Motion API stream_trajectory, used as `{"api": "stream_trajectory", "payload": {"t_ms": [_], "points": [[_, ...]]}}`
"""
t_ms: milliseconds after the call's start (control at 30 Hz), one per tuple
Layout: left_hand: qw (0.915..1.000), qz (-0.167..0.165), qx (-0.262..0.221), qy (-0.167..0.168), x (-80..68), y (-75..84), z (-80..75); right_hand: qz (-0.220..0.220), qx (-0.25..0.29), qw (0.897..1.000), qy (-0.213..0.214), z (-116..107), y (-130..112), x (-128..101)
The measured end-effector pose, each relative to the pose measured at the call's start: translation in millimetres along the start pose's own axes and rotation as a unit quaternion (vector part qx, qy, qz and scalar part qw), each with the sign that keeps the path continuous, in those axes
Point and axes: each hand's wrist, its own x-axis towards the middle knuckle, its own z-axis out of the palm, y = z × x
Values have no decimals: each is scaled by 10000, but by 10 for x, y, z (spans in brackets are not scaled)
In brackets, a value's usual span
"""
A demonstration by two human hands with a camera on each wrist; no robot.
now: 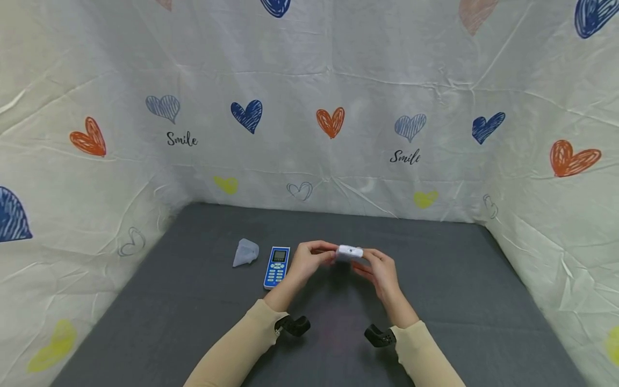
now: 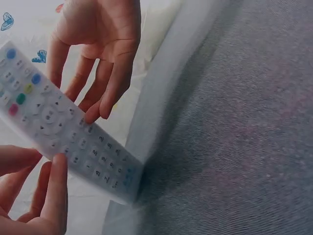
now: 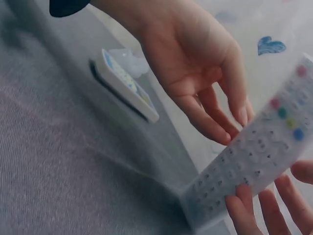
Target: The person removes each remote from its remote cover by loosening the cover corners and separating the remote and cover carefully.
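A white remote control (image 1: pixel 350 251) with rows of buttons, a few coloured, is held between both hands. The head view catches it end-on; in the left wrist view its button face (image 2: pixel 68 122) shows, slanted, with the lower end close over the table. My left hand (image 1: pixel 308 262) pinches one long edge, thumb and fingertips at the side. On the opposite edge, fingers of my right hand (image 1: pixel 383 273) hold it, also visible at the top of the left wrist view. Left of the hands lies a blue remote control (image 1: pixel 276 267) with a small screen, face up.
Beside the blue remote lies a crumpled, translucent pale piece (image 1: pixel 245 252). A dark grey cloth covers the table (image 1: pixel 464 290). White curtains (image 1: pixel 367 91) printed with hearts enclose the back and both sides. Black cameras (image 1: pixel 292 325) sit on both wrists.
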Motion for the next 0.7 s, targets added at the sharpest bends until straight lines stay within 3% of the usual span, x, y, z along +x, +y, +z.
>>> {"api": "stream_trajectory", "payload": {"t_ms": [100,367,433,600,700], "points": [[9998,-43,-210,-49,-6,-43,14,-54,-163,9998,33,-22,32,16],[9996,-100,229,106,-59,-132,63,-55,-410,9991,-15,-88,137,42],[9996,-143,254,67,-103,-74,68,-25,-435,9990,-87,-99,155,38],[9983,-439,384,-46,-109,-112,74,132,-589,9977,-305,-129,192,45],[9964,-632,552,-152,-75,-214,82,183,-804,9958,-410,-141,210,47]]}}
